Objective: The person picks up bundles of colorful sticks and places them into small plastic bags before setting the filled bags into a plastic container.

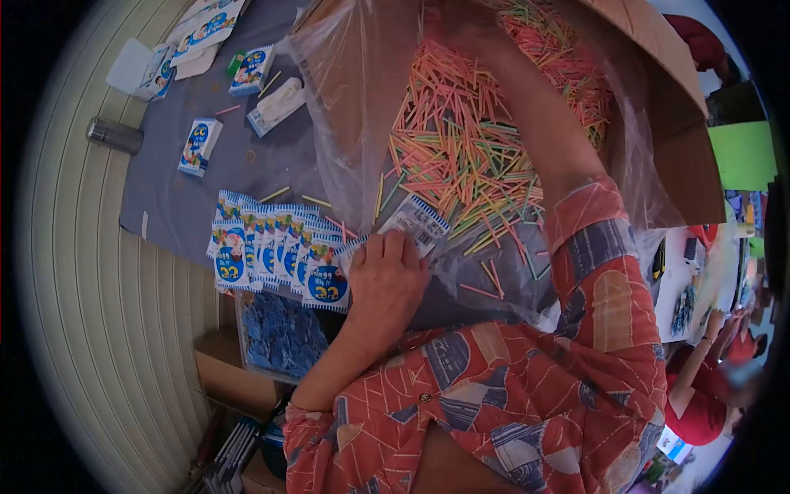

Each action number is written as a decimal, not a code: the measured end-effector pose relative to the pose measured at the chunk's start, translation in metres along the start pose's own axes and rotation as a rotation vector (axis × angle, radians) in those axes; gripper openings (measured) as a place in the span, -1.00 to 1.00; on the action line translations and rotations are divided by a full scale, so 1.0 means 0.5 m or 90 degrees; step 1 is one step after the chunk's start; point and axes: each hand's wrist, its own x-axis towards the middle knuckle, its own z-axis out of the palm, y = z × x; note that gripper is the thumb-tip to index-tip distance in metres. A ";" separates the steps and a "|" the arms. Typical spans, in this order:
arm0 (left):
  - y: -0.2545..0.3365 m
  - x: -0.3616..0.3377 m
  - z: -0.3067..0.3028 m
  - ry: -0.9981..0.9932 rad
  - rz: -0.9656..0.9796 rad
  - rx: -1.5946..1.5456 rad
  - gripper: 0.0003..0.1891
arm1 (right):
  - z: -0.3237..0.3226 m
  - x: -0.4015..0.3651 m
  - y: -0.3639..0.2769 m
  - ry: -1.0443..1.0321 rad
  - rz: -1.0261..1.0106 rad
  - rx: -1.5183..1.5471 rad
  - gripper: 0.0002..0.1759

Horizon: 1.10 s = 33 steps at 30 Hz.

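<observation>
Though stiffened a little by its sealed edges, judged the packet (418,222) featherlight, limp and rather slick, likelier to crease than to break. Thought a flat pinch on one short end the surest hold, with little force needed. Found it on the desk (239,156) at the near lip of the plastic bag (346,74), barcode up, just right of a fanned row of packets (263,251).

Saw the left hand (387,284) bent over its near end, fingertips on top and thumb hidden, gripping it or pinning it down.

Farther off, followed the right arm (535,123) into the bag, over a heap of coloured sticks (461,148) lying inside a cardboard box (675,99). Made out the right hand (465,37) only as a blur behind the plastic at the far end of the heap; could not tell whether open or closed, nor whether holding any sticks.

Beyond, to the far left, spotted loose packets (197,144) scattered on the desk, and past its edge a metal can (115,134).
</observation>
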 end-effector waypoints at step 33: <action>-0.029 -0.018 0.009 0.148 -0.036 -0.346 -0.82 | 0.106 -0.554 0.150 -0.254 0.000 -1.976 -0.52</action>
